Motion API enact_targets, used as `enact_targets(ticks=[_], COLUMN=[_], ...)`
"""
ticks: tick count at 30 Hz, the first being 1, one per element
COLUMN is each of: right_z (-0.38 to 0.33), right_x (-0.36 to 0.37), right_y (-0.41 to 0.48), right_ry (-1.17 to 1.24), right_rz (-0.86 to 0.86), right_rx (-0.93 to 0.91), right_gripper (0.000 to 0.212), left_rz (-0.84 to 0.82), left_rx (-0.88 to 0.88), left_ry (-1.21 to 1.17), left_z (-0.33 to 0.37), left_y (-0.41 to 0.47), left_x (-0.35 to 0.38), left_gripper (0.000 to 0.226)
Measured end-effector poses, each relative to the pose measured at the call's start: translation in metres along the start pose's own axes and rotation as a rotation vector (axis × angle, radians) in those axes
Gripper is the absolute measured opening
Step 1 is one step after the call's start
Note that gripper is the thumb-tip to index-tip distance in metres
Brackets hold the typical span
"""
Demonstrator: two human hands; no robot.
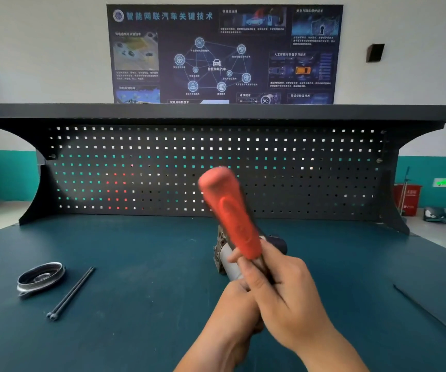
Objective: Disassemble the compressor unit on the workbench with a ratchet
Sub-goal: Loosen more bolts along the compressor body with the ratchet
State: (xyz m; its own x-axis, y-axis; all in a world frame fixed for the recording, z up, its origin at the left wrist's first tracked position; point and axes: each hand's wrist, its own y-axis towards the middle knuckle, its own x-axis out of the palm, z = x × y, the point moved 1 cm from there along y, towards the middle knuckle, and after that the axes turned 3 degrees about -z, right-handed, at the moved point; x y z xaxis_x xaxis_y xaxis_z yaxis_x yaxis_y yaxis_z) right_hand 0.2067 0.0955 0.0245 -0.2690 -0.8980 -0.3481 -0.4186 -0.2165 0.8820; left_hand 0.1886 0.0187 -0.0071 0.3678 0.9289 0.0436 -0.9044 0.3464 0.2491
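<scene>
The compressor unit (224, 255) sits near the middle of the green surface (136, 251), mostly hidden behind both hands. What shows is a ribbed metal housing and a pale cylindrical part. It looks like cast metal, so probably heavy, rigid and not fragile, with smooth, possibly oily faces that could slip. The ribbed housing seems the best place to brace it, clear of the bolt being worked.

The ratchet (229, 210) stands tilted up and to the far left, blurred. The right hand (283, 288) has its fingers (248, 272) curled round the dark shank just below the red grip. Holding higher on the red grip would likely give more leverage. The left hand (239, 307) lies under the right, and I cannot tell whether its fingers are curled on anything.

Counted:
- one compressor
- one ratchet
- one round pulley disc (40, 277) at near left
- two long bolts (71, 292) side by side just right of the disc
- one thin dark rod (431, 312) well apart at the right edge
</scene>
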Motion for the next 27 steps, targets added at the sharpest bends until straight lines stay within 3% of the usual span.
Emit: enact_targets(ticks=[2, 5, 7, 9, 13, 16, 18, 20, 22, 25, 27], right_z=[-0.001, 0.004, 0.01, 0.014, 0.016, 0.014, 0.012, 0.009, 0.005, 0.002, 0.001], right_x=[-0.002, -0.008, -0.011, -0.011, -0.01, -0.01, -0.008, -0.004, -0.003, -0.006, -0.008], right_y=[0.002, 0.005, 0.005, 0.004, 0.006, 0.004, 0.001, 0.001, 0.001, 0.001, 0.002], right_ry=[0.201, 0.704, 0.881, 0.977, 0.832, 0.536, 0.288, 0.06, -0.006, 0.103, 0.358], right_rz=[0.186, 0.581, 0.795, 0.901, 0.772, 0.408, 0.149, 0.021, 0.014, 0.161, 0.325], right_rx=[0.122, 0.433, 0.575, 0.638, 0.513, 0.3, 0.133, -0.003, -0.056, 0.03, 0.204], right_gripper=[0.018, 0.025, 0.03, 0.032, 0.039, 0.026, 0.018, 0.016, 0.024, 0.028, 0.026], left_rz=[0.02, 0.025, 0.032, 0.042, 0.012, -0.006, -0.007, -0.021, -0.021, -0.017, -0.013], left_rx=[-0.062, -0.093, -0.09, -0.082, -0.111, -0.138, -0.098, -0.032, 0.021, 0.005, -0.025], left_ry=[-0.067, -0.154, -0.22, -0.227, -0.172, -0.067, 0.007, 0.068, 0.084, -0.02, -0.099], left_z=[-0.004, -0.005, -0.004, -0.005, -0.007, -0.011, -0.013, -0.01, -0.01, -0.01, -0.014], left_y=[0.003, 0.006, 0.008, 0.009, 0.007, 0.006, 0.005, 0.005, 0.005, 0.006, 0.006], left_x=[-0.001, 0.001, 0.003, 0.004, 0.0, -0.003, -0.003, -0.001, -0.002, 0.002, 0.003], left_gripper=[0.02, 0.035, 0.037, 0.042, 0.037, 0.049, 0.037, 0.025, 0.038, 0.017, 0.04])
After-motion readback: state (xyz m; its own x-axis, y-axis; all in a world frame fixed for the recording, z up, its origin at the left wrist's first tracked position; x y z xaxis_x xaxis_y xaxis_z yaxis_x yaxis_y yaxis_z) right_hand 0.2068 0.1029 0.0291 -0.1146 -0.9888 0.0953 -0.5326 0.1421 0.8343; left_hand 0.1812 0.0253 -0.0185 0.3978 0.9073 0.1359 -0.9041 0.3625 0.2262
